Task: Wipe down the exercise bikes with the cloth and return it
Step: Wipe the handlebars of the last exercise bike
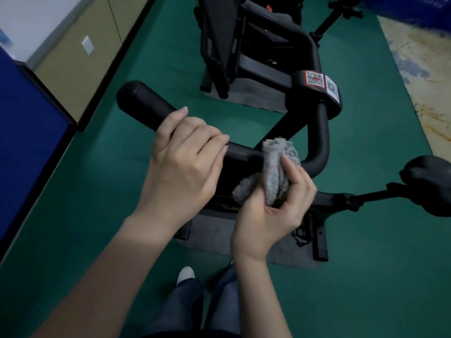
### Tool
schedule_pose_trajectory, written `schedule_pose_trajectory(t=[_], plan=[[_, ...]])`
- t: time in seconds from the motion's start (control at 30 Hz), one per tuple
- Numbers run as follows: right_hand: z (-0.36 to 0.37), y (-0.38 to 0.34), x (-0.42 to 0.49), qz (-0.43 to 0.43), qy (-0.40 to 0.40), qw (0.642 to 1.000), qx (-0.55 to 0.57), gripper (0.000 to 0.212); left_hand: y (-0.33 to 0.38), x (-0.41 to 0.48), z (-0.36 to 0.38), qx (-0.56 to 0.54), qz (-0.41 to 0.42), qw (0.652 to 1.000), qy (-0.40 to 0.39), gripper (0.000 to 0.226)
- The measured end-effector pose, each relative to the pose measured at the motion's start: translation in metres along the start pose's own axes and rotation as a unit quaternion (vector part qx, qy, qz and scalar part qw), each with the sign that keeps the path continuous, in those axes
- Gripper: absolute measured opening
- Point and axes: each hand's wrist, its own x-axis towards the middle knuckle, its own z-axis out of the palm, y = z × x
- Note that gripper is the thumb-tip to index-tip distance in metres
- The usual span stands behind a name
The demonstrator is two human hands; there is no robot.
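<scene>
Nearest me, my right hand (271, 211) is closed round the cloth (275, 167), thumb on one side and fingers on the other. The grey wad stands up out of my grip, and its top touches the bar (146, 103) just before the bend. A loose tail sticks out to the left of my palm.

The cloth looks light, soft and limp, so I judge it will fold to any curve but slip apart if held by a corner. It is best bunched in the palm, as it is, with the tail tucked in so it cannot snag.

Just left of it and a little farther, my left hand (185, 152) is curled over the padded grip of the bar. The fingers are wrapped down the far side and the thumb points along the grip. The bar seems stiff and smooth, and the bike (314, 79) heavy enough on its mat (219, 230) to take my push.

The seat (429, 184) is off to the right. The far bike (227, 45) stands beyond, not yet in reach.
</scene>
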Motion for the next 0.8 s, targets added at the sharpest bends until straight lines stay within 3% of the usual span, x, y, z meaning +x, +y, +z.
schedule_pose_trajectory(t=[0.17, 0.4, 0.5, 0.57, 0.67, 0.73, 0.8], plan=[[-0.003, -0.012, 0.004, 0.034, -0.075, 0.996, 0.032, 0.033, -0.001, 0.001, 0.0, -0.01, 0.003, 1.0, -0.001, 0.021], [-0.026, -0.021, 0.046, 0.287, -0.104, 0.941, 0.146, 0.014, -0.002, -0.001, -0.003, -0.019, -0.001, 1.0, -0.013, 0.02], [-0.028, -0.023, 0.058, 0.346, -0.128, 0.909, 0.195, 0.035, -0.002, -0.001, -0.004, -0.021, -0.003, 1.0, -0.016, 0.02], [-0.027, -0.025, 0.061, 0.343, -0.133, 0.911, 0.185, 0.053, -0.002, -0.001, -0.004, -0.021, -0.004, 1.0, -0.015, 0.019], [-0.028, -0.026, 0.06, 0.293, -0.12, 0.942, 0.115, 0.06, -0.001, -0.001, -0.005, -0.021, -0.007, 1.0, -0.016, 0.019], [-0.028, -0.026, 0.057, 0.243, -0.122, 0.96, 0.068, 0.053, 0.0, -0.001, -0.005, -0.022, -0.009, 1.0, -0.015, 0.021], [-0.024, -0.026, 0.053, 0.188, -0.125, 0.974, 0.03, 0.029, 0.0, -0.001, -0.005, -0.022, -0.012, 1.0, -0.013, 0.022]])
